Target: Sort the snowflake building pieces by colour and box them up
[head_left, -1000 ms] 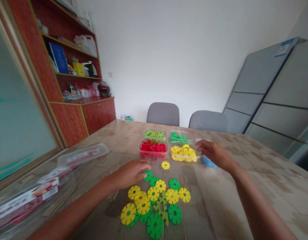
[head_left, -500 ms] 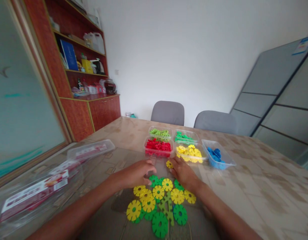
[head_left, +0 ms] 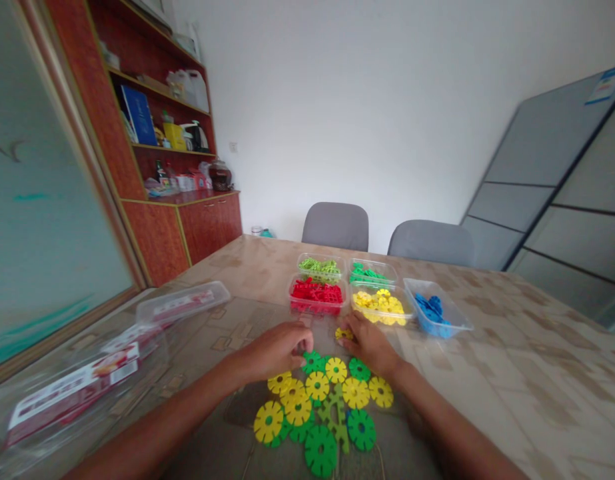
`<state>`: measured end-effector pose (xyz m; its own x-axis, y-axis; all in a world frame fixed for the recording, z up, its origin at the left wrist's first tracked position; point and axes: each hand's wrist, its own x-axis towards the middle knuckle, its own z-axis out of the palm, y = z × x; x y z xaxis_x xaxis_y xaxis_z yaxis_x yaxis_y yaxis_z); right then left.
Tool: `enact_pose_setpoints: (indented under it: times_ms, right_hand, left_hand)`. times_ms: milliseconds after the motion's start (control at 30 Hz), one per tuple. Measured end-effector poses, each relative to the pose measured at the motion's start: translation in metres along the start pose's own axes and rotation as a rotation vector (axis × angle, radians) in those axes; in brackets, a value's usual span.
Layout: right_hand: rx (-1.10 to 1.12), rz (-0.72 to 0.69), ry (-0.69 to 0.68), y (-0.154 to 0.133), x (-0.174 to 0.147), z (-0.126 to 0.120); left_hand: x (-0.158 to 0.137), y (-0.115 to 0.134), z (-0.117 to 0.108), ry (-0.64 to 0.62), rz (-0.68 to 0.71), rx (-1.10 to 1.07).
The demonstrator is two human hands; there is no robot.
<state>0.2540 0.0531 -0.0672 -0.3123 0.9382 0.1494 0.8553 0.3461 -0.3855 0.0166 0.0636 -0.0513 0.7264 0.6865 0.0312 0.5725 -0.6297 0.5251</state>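
Note:
My right hand (head_left: 370,343) pinches a yellow slotted disc (head_left: 342,333) between thumb and fingers, just in front of the yellow tub. My left hand (head_left: 280,350) is bent with its fingers curled in, the tips at the upper edge of a green slotted disc (head_left: 313,361); the exact contact is partly hidden. Below both hands lies a joined cluster of yellow discs (head_left: 317,386) and green discs (head_left: 320,451). A light-green notched triangular piece (head_left: 333,413) stands among them in the middle.
Behind the hands are clear tubs of red pieces (head_left: 317,295), yellow discs (head_left: 380,307), light-green pieces (head_left: 319,268), green pieces (head_left: 368,274) and blue pieces (head_left: 432,313). Clear plastic lids (head_left: 182,303) with labels lie at left. Two grey chairs (head_left: 336,223) stand beyond the table.
My left fingers have curled in closer toward the green disc. My right hand still grips the yellow disc, which has tilted flatter and shifted slightly.

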Motion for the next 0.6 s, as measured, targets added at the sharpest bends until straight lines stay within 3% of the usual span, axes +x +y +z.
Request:
enact_pose_setpoints:
  times_ms: [433, 600]
  right_hand:
    - [0.227, 0.026, -0.03, 0.017, -0.004, -0.004]
    - [0.388, -0.003, -0.11, 0.028, -0.009, -0.011]
  left_hand:
    - [0.003, -0.004, 0.004, 0.001, -0.024, -0.072]
    - [0.003, -0.011, -0.006, -0.015, -0.022, -0.117]
